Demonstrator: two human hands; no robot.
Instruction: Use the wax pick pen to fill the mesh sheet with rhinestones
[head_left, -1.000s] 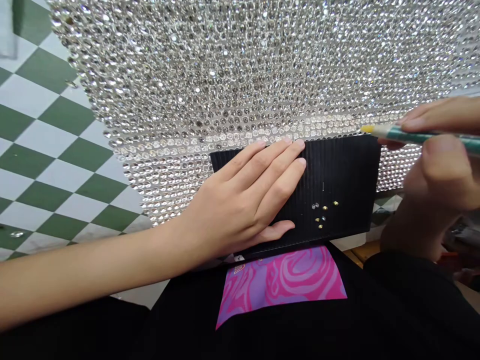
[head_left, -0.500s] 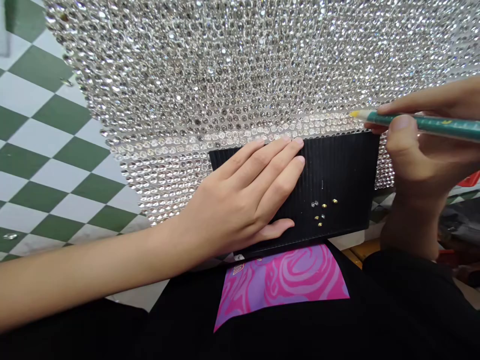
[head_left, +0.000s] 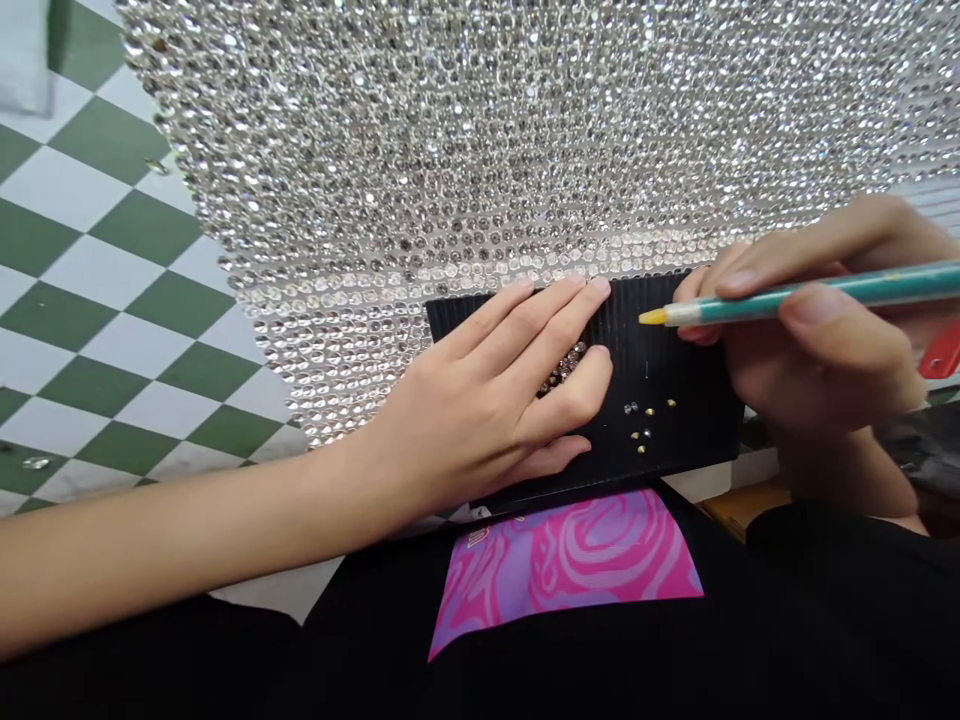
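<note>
My left hand (head_left: 480, 400) lies over a ridged black tray (head_left: 697, 420), fingers stretched out and the index finger apart from the others. A cluster of rhinestones (head_left: 562, 368) shows in the gap between its fingers; the rest of the cluster is hidden under the hand. In my right hand (head_left: 832, 340) is a green pencil (head_left: 757, 304) with a yellow tip, pinched between thumb and fingers. The tip hovers over the tray's upper right part, and no stone can be made out on it. A few loose gold and clear stones (head_left: 649, 412) rest lower on the tray.
A large sheet covered in rows of rhinestones (head_left: 450, 130) spreads beyond the tray. Left of it is a green-and-white checked surface (head_left: 97, 230) with stray stones. A pink and purple swirled patch (head_left: 600, 550) lies near my dark clothing. Something red (head_left: 941, 350) sits at the right edge.
My right hand has brought the pencil tip from the rhinestone rows down and left over the tray. My left index finger has moved away from its neighbour, uncovering the cluster of stones.
</note>
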